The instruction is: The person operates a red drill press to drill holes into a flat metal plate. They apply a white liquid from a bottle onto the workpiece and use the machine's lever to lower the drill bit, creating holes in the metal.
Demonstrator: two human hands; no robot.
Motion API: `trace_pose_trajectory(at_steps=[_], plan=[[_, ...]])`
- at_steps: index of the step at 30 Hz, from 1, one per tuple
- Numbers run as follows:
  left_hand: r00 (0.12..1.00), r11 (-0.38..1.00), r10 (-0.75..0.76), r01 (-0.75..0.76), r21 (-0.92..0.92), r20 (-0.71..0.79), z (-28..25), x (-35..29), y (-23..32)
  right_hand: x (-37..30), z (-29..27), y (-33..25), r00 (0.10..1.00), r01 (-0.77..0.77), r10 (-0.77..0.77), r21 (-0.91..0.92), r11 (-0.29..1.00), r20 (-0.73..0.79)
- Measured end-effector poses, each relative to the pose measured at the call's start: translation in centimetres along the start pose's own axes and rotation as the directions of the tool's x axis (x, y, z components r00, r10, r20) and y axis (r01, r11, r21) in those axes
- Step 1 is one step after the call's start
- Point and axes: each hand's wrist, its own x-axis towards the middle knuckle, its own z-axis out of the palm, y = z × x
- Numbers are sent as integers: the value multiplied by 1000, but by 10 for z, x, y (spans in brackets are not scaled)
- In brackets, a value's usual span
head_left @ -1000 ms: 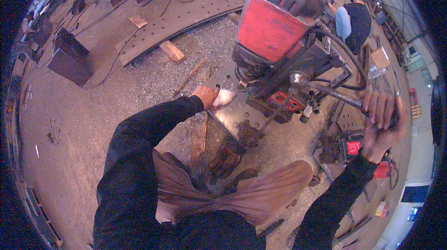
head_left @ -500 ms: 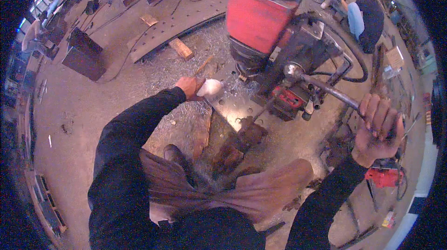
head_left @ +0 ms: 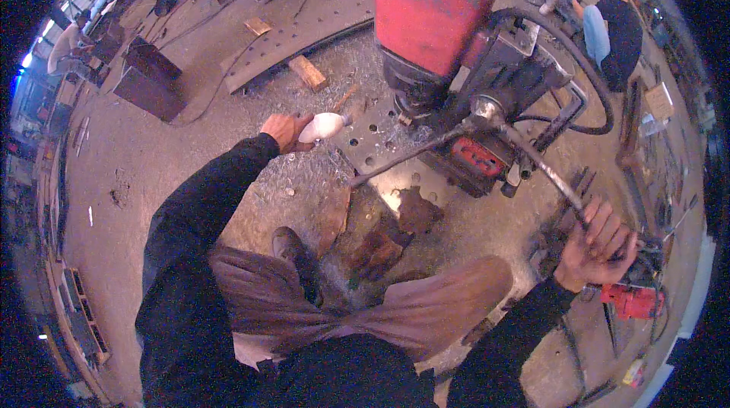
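A red and black magnetic drill (head_left: 430, 24) stands over a steel plate (head_left: 351, 148) with several round holes and metal shavings on it. My right hand (head_left: 599, 247) is closed around the end of one spoke of its feed handle (head_left: 541, 166). Another spoke of that handle stretches left across the plate. Left of the drill, my left hand (head_left: 286, 133) grips a white squeeze bottle (head_left: 322, 127), which lies on its side in the air with its tip toward the drill. The drill's cutting end is mostly hidden behind its body.
A wood block (head_left: 307, 73) and a long drilled plate (head_left: 262, 66) lie beyond my left hand. Dark steel box sections (head_left: 148, 92) stand farther left. A red tool (head_left: 633, 301) rests at the right. Other people crouch at far left and far right.
My right hand has come down and slightly left with the feed handle, which has turned so another spoke now shows at left. My left hand has drawn the bottle back a little leftward.
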Motion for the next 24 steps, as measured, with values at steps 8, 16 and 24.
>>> trace_pose_trajectory(at_steps=[8, 16, 24], plan=[[985, 992, 121, -117, -38, 126, 18, 7, 28, 59, 63, -2, 952, -70, 103, -124, 990, 289], [989, 985, 126, -117, -125, 74, 20, 23, 84, 69, 67, -6, 918, -41, 98, -155, 987, 384], [991, 972, 118, -102, -213, 60, 29, 31, 109, 84, 102, -5, 953, -187, 231, -218, 958, 198]])
